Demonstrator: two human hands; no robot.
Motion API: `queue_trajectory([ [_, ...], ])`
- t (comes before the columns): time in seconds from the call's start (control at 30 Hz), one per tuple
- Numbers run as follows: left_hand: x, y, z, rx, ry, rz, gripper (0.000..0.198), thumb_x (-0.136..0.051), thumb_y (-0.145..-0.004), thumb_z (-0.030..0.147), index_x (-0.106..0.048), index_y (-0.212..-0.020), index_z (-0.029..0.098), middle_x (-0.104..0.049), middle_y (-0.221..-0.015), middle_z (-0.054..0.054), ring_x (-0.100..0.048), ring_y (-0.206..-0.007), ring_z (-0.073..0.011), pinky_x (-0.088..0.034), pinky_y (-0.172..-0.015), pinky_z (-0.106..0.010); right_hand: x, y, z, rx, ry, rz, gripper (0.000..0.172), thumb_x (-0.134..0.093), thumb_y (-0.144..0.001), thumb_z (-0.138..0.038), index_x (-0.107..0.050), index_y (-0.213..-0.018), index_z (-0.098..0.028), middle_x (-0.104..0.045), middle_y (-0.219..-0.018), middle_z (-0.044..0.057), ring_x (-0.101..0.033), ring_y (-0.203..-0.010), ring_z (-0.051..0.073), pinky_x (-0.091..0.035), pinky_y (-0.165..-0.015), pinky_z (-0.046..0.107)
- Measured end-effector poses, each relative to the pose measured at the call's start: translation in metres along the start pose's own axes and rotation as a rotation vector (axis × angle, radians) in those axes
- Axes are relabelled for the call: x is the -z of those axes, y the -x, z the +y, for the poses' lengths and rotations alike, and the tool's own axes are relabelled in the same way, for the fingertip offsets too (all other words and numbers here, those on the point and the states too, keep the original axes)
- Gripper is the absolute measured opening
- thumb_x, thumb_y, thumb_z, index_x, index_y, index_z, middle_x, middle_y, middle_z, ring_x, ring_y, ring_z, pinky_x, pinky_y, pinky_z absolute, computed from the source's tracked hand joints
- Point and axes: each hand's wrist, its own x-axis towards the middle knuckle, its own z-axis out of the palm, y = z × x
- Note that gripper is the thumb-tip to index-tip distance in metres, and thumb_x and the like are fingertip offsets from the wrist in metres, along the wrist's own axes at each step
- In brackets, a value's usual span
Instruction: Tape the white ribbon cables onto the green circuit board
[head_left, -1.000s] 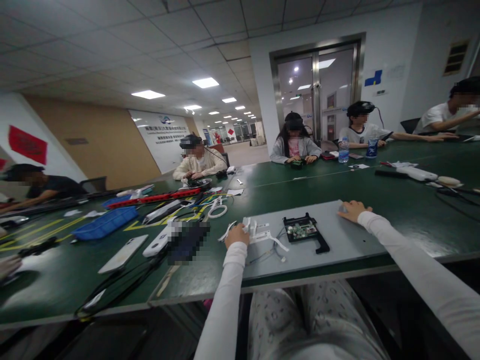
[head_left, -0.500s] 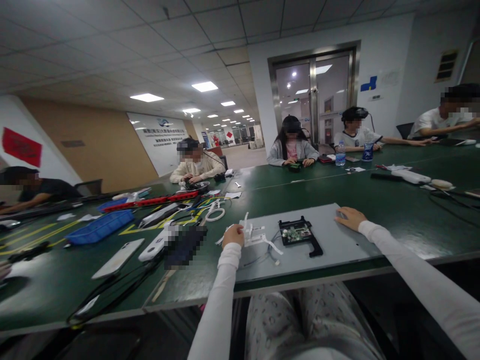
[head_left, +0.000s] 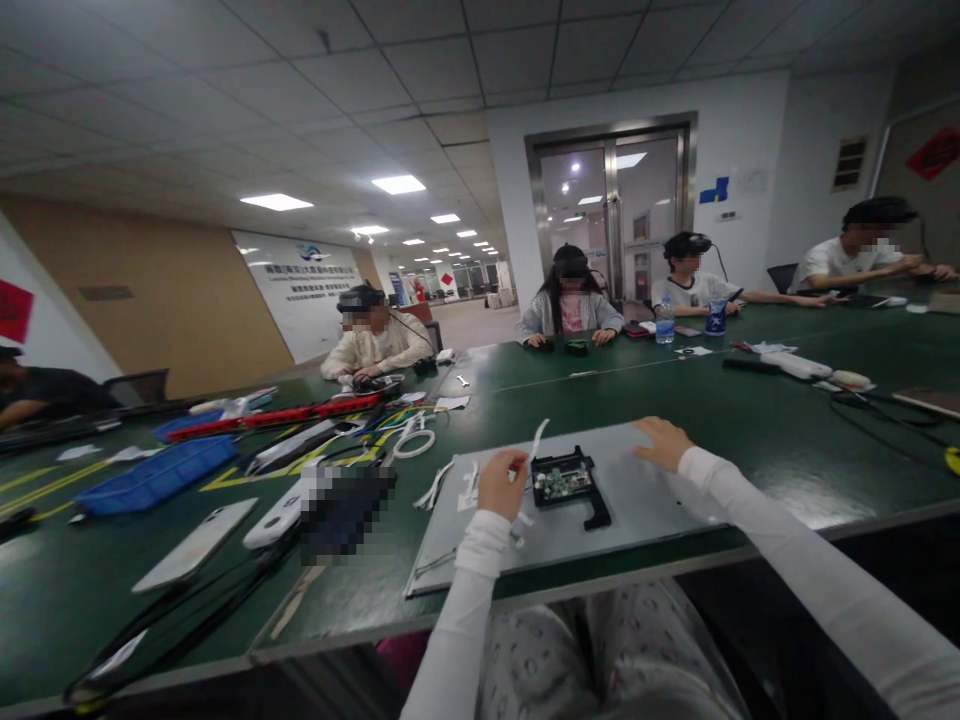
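A flat grey panel (head_left: pixel 637 535) lies on the table in front of me. On it sits a black plastic frame (head_left: pixel 598 508) holding a green circuit board (head_left: pixel 564 484). My left hand (head_left: pixel 504 484) is closed just left of the frame, fingertips pinched on a narrow white strip (head_left: pixel 541 438) that sticks up from them. Whether the strip is tape or a flat cable I cannot tell. Fingers stretched out, my right hand (head_left: pixel 663 443) rests at the far right edge of the panel. More white strips (head_left: pixel 435 484) lie at the panel's left edge, partly hanging off it.
Left of the panel are a dark pouch (head_left: pixel 349 515), a white phone (head_left: pixel 196 545), a blue tray (head_left: pixel 156 477) and a white cable coil (head_left: pixel 414 443). Bottles (head_left: pixel 664 322) stand farther back. Several people sit around the green table (head_left: pixel 495 400).
My left hand has moved right, from the white strips toward the black frame, with a strip in its fingers. My right hand stays at the panel's edge. The camera view has shifted slightly.
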Motion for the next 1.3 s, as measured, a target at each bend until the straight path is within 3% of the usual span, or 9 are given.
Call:
queue_trajectory([
  [0.1,-0.018,0.014,0.031,-0.141,0.066,-0.009,0.014,-0.044,-0.075,0.014,-0.057,-0.079,0.017,-0.056,-0.08,-0.002,-0.051,-0.075,-0.0118,-0.043,-0.072,-0.026,0.009,0.014,-0.037,0.218,-0.459,0.06,0.051,-0.049,-0.072,-0.04,-0.04,-0.118,-0.019,-0.049,-0.111,0.01,-0.051,-0.093,0.017,-0.04,-0.08,0.034],
  [0.2,-0.035,0.028,0.05,-0.215,0.116,-0.025,0.016,-0.041,-0.078,0.014,-0.056,-0.082,0.017,-0.054,-0.083,-0.004,-0.051,-0.079,-0.0127,-0.042,-0.073,-0.027,0.005,0.032,-0.07,0.241,-0.781,0.121,0.05,-0.051,-0.071,-0.037,-0.041,-0.116,-0.019,-0.056,-0.099,0.006,-0.056,-0.077,0.012,-0.046,-0.068,0.028],
  [0.3,-0.047,0.039,0.053,-0.245,0.143,-0.024,0.017,-0.041,-0.078,0.013,-0.057,-0.083,0.018,-0.054,-0.085,-0.005,-0.051,-0.082,-0.0139,-0.042,-0.074,-0.029,-0.006,0.048,-0.085,0.191,-0.892,0.187,0.038,-0.052,-0.069,-0.037,-0.054,-0.101,-0.017,-0.06,-0.077,0.003,-0.056,-0.066,0.012,-0.046,-0.063,0.026],
  [0.47,-0.05,0.046,0.047,-0.272,0.214,-0.02,0.019,-0.04,-0.079,0.014,-0.057,-0.087,0.019,-0.052,-0.087,-0.005,-0.051,-0.085,-0.0139,-0.043,-0.076,-0.029,-0.022,0.062,-0.084,0.045,-0.959,0.262,0.029,-0.051,-0.069,-0.041,-0.06,-0.08,-0.016,-0.059,-0.06,0.002,-0.055,-0.056,0.014,-0.045,-0.056,0.027],
  [0.8,-0.049,0.052,0.045,-0.242,0.189,0.046,0.022,-0.042,-0.076,0.012,-0.057,-0.09,0.019,-0.053,-0.089,-0.006,-0.051,-0.087,-0.0154,-0.043,-0.078,-0.031,-0.028,0.067,-0.079,0.025,-0.8,0.328,0.025,-0.048,-0.071,-0.038,-0.059,-0.082,-0.018,-0.063,-0.078,0.004,-0.058,-0.067,0.017,-0.045,-0.067,0.031],
  [1.3,-0.047,0.052,0.048,-0.162,0.176,0.087,0.021,-0.041,-0.075,0.009,-0.057,-0.086,0.019,-0.053,-0.09,-0.005,-0.05,-0.088,-0.0145,-0.042,-0.079,-0.029,-0.03,0.066,-0.076,-0.003,-0.765,0.327,0.027,-0.048,-0.069,-0.037,-0.06,-0.084,-0.017,-0.062,-0.075,0.003,-0.055,-0.061,0.014,-0.044,-0.06,0.027],
])
